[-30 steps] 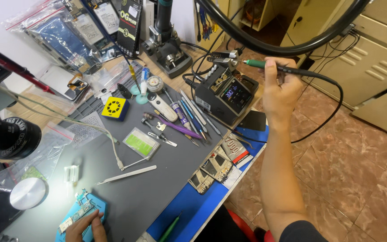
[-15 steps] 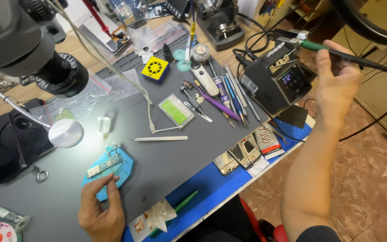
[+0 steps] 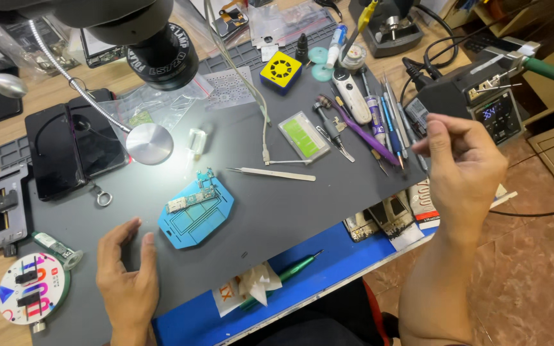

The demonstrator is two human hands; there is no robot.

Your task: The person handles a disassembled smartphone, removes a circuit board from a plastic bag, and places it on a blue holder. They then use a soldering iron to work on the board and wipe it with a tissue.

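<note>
While my left hand lies flat on the grey work mat with its fingers spread apart and gripping nothing, the blue board holder sits just beside its fingertips, to the right. A small circuit board is seated on top of that holder. My right hand hovers above the mat's right edge, thumb and fingertips drawn close together, and I cannot tell whether anything is pinched between them. Metal tweezers lie loose on the mat between the holder and my right hand. Behind my right hand stands the soldering station, and a row of pens and drivers lies near it.
</note>
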